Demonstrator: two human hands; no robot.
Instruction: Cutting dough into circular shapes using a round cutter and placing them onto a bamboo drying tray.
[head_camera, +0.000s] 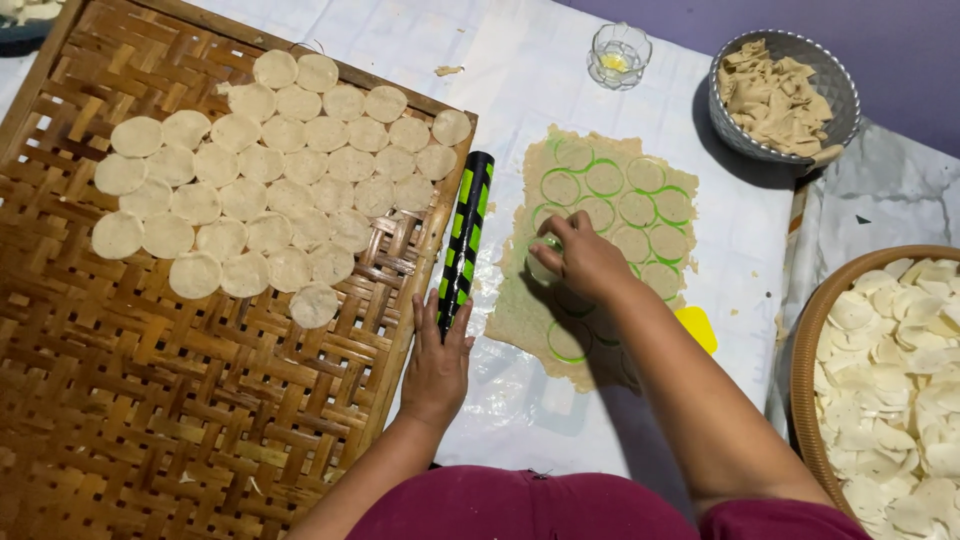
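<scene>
Nearest the camera, the left hand (437, 355) lies flat, fingers released and spread, on the plastic-covered surface (520, 70), fingertips touching the near end of a black-and-green rolling pin (464, 240) that lies along the right edge of the woven bamboo tray (150, 400). The right hand (585, 258) is further out, fingers clenched around a small round cutter (543, 262) pressed down into the rolled dough sheet (600, 220) in the middle of the surface. The sheet looks thin, soft and limp; judged likely to stretch or tear if lifted from one edge, so each cut round is better slid up from underneath at its rim. Cut circles already mark its far and right parts, green showing through the cuts. Pale dough discs (270, 185) sit overlapping on the far half of the tray; they look light and floppy. A metal bowl of dough scraps (785, 95) stands far right, a small glass (618, 55) beside it, a round basket of white discs (890, 390) near right. A yellow scraper (698, 328) peeks out beside the right forearm.
</scene>
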